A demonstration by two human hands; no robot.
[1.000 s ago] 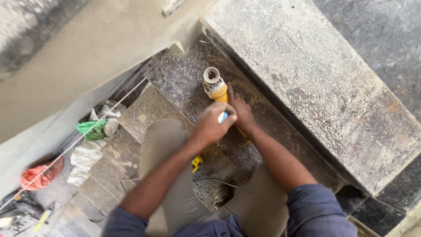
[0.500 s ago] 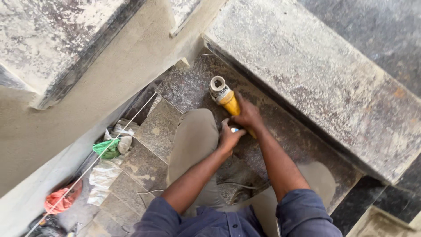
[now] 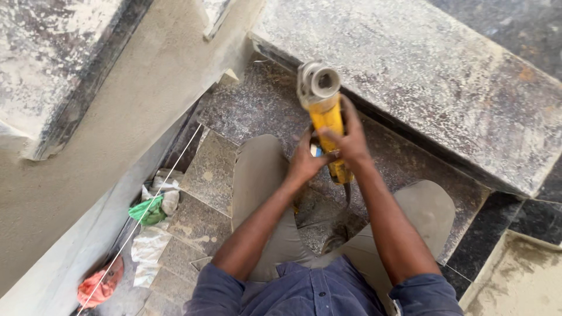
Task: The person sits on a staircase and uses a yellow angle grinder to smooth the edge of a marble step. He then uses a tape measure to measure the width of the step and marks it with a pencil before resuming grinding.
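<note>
A yellow angle grinder is held above the dark stone stair tread, its head just below the edge of the grey granite slab. The right hand grips its body; the left hand closes around the rear. Both forearms reach forward, between the knees.
</note>
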